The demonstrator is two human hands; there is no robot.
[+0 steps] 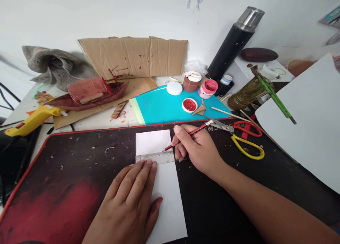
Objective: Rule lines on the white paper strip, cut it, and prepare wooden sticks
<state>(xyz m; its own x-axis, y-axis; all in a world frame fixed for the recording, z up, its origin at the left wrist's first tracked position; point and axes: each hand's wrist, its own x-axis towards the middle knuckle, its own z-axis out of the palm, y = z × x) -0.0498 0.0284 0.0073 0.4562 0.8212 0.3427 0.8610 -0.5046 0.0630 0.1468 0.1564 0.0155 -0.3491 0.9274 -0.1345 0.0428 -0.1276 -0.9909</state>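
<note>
A strip of white paper (170,208) lies lengthwise on the dark mat, with a clear ruler (162,156) across it. My left hand (130,198) rests flat, fingers stretched out, its fingertips pressing the ruler's lower edge onto the paper. In my right hand (198,146) is a red and black pencil (196,129), gripped between thumb and fingers. The pencil's point is at the paper just above the ruler, near the right edge. Whether it touches the paper I cannot tell. Scissors (235,130) with red and yellow handles lie beyond my right hand.
A brown model boat (90,93) sits on cardboard at the back left, near a yellow glue gun (34,120). Open paint jars (208,88) stand on a blue sheet (159,107). Behind them rises a black thermos (231,47). A white sheet (305,120) stands at right.
</note>
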